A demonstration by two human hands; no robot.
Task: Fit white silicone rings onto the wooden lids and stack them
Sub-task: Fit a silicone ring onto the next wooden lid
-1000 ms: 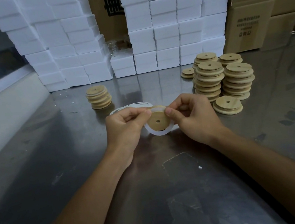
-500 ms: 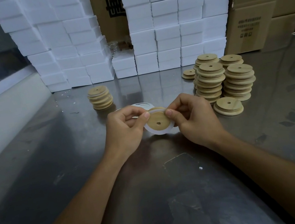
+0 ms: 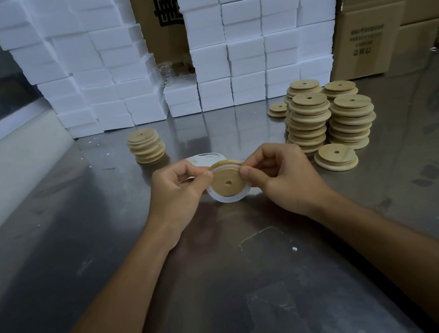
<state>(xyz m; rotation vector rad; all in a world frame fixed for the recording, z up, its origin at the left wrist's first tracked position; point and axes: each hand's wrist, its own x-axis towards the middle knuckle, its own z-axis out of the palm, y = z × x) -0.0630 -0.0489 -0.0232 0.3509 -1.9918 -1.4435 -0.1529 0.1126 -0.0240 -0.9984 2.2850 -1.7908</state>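
- Wooden lid [image 3: 228, 181], round with a small centre hole, is held up just above the desk [image 3: 262, 290], between the two hands, its flat face tilted toward the viewer.
- White silicone ring [image 3: 228, 198] sits partly round the lid: its upper arc lies in the rim groove at the top, while its lower arc hangs loose below the lid's bottom edge.
- Left hand [image 3: 180, 191] pinches the lid's left edge, thumb and curled fingers closed on lid and ring together.
- Right hand [image 3: 277, 172] pinches the right edge the same way, thumb tip on the ring at the upper right.
- Both hands are equally close to the lid; the unseated part of the ring lies below and between the thumbs, so the fitting probably has to run downward along both sides.
- Loose white rings [image 3: 205, 158] lie on the desk just beyond the left hand.
- Small stack of lids with rings [image 3: 146, 145] stands farther beyond the left hand, well apart; this looks like the finished pile.
- Taller stacks of bare lids [image 3: 326, 116] stand beyond and outside the right hand, with a low pile [image 3: 336, 157] just beside it.
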